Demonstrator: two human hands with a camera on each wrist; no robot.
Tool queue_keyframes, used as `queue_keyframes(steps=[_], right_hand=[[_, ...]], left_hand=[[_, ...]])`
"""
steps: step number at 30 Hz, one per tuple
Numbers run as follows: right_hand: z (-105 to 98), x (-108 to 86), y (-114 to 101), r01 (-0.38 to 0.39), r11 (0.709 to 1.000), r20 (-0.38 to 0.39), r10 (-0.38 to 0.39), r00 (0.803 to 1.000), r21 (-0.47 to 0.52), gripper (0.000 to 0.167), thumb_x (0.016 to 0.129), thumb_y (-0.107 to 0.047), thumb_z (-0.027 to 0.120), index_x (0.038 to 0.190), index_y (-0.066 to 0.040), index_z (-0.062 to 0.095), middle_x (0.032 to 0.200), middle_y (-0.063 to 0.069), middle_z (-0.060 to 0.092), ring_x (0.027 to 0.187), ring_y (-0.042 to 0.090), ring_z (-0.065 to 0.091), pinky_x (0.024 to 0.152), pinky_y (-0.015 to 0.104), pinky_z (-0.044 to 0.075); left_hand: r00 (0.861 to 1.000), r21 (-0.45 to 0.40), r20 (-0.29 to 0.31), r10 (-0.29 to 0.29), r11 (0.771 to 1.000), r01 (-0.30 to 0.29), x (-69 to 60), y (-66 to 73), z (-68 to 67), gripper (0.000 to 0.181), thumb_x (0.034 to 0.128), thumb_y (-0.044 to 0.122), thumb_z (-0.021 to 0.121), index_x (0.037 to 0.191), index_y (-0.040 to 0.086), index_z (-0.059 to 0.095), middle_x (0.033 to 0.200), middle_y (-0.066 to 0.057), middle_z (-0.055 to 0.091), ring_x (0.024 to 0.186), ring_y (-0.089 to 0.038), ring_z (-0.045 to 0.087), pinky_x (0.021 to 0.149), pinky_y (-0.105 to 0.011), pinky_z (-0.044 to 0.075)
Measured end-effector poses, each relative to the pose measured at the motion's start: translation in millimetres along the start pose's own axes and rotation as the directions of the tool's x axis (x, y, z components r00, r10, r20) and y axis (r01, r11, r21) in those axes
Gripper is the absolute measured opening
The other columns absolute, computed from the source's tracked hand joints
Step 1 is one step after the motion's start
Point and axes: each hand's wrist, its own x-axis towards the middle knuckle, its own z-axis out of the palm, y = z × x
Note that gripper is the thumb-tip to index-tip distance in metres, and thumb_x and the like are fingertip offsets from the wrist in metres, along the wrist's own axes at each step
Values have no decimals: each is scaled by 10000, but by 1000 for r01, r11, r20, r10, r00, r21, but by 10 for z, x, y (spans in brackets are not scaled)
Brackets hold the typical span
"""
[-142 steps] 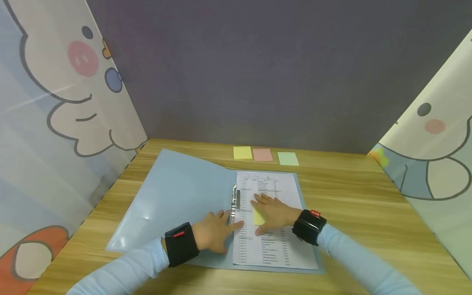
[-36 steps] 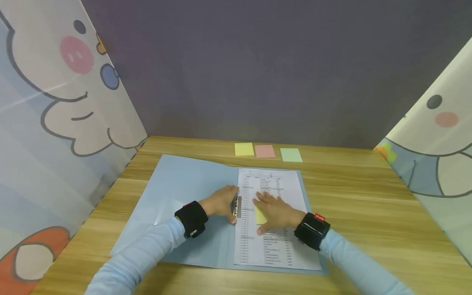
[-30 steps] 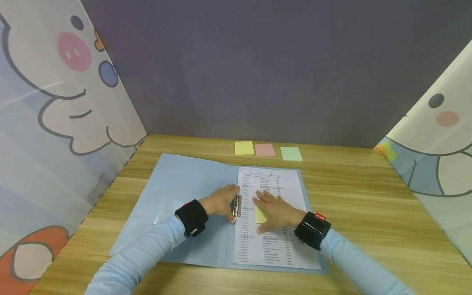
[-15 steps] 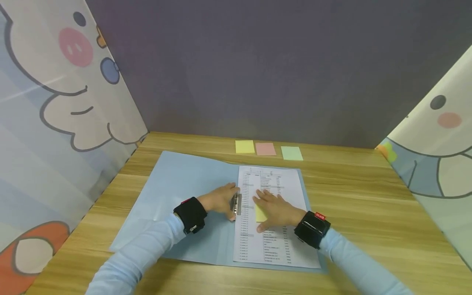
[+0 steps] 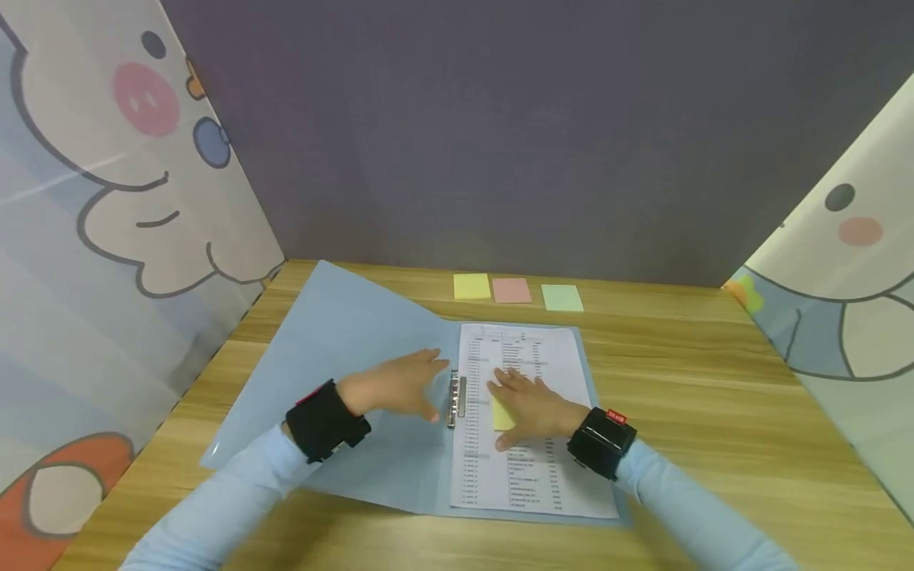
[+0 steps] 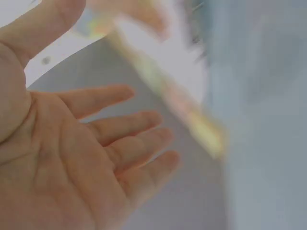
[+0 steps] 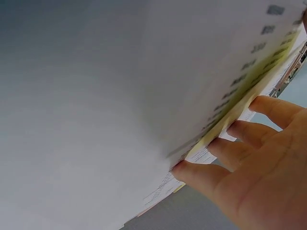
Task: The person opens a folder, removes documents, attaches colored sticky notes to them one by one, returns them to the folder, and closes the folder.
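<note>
A light blue folder (image 5: 371,341) lies spread on the table, its left cover raised somewhat at the far corner. Printed sheets (image 5: 485,476) lie on its right side beside a metal clip (image 5: 453,399) at the spine. My right hand (image 5: 535,408) rests on the sheets with fingers spread, over a yellow sticky note (image 5: 502,416) that it partly covers. My left hand (image 5: 396,385) hovers over the left cover, just left of the clip. Its fingers are extended and hold nothing, as the palm (image 6: 57,158) in the left wrist view shows.
Behind the folder lie a yellow sticky note (image 5: 472,286), a pink one (image 5: 511,290) and a green one (image 5: 562,297). A dark panel (image 5: 457,143) stands at the table's back edge, with cartoon-printed sheets on both sides. Wood table (image 5: 714,412) extends to the right.
My left hand has left the metal clip and moved to the left, uncovering it. The folder's left cover has risen at its far corner. My right hand stays on the sheets.
</note>
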Motion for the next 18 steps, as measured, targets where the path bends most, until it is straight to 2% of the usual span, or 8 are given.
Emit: queue_keyframes(steps=[2,4,7,9,11,13,16,18], right_hand=[[-5,-8,7,1,1000,-6,-1,1000,4,1001,660,-584,697,1438,-107,287,1532,83,136,1409,299,116,1065,609,157],[-8,-12,14,-2,1000,-6,2,1000,-2,999,664,-586,693,1441,-112,280,1533,80,130,1409,299,112,1067,607,154],[-7,-13,24,-4,1000,-10,3,1000,-2,995,667,-586,692,1440,-111,284,1533,83,134,1409,302,113,1066,608,156],[-7,-15,27,-6,1000,-6,6,1000,3,999,665,-586,694,1442,-117,278,1534,75,128,1411,294,106,1070,604,149],[-5,-15,33,-5,1000,-2,5,1000,10,1003,664,-592,691,1443,-118,275,1535,72,123,1412,289,101,1073,600,143],[-3,-14,38,2,1000,3,-2,1000,22,1009,661,-602,684,1444,-118,270,1536,72,117,1413,291,94,1076,600,130],[0,-15,39,13,1000,9,-14,1000,25,1021,658,-621,669,1447,-120,260,1536,75,108,1412,295,89,1077,600,119],[3,-16,33,17,999,10,-18,1000,32,1022,655,-621,668,1446,-118,262,1536,81,108,1411,302,89,1076,604,114]], left_hand=[[999,19,-38,7,1000,-6,-279,15,-227,797,801,355,687,1432,69,293,1512,-134,202,1396,-304,172,1106,-471,212],[994,13,-99,39,999,-38,-579,-40,-449,753,842,376,632,1431,57,289,1506,-150,211,1387,-330,180,1091,-505,218],[981,-45,-187,47,997,-56,-997,-259,-741,706,894,411,543,1446,79,254,1497,-171,223,1358,-381,224,1038,-562,262],[971,-115,-236,35,991,-64,-1197,-493,-893,683,923,391,504,1451,63,221,1490,-202,217,1329,-444,233,998,-603,273],[968,-196,-249,-28,980,-22,-1316,-756,-1007,683,943,371,475,1459,46,169,1485,-234,197,1309,-484,229,968,-625,280],[967,-267,-233,-101,963,36,-1356,-1022,-1071,693,956,361,449,1458,13,124,1465,-282,197,1282,-518,239,937,-640,296],[972,-355,-147,-181,927,119,-1322,-1349,-1072,733,969,387,400,1443,-52,54,1438,-338,191,1272,-515,267,947,-607,328],[979,-427,-71,-192,893,144,-1270,-1497,-1025,749,973,411,372,1440,-60,25,1439,-342,184,1271,-489,303,963,-548,368]])
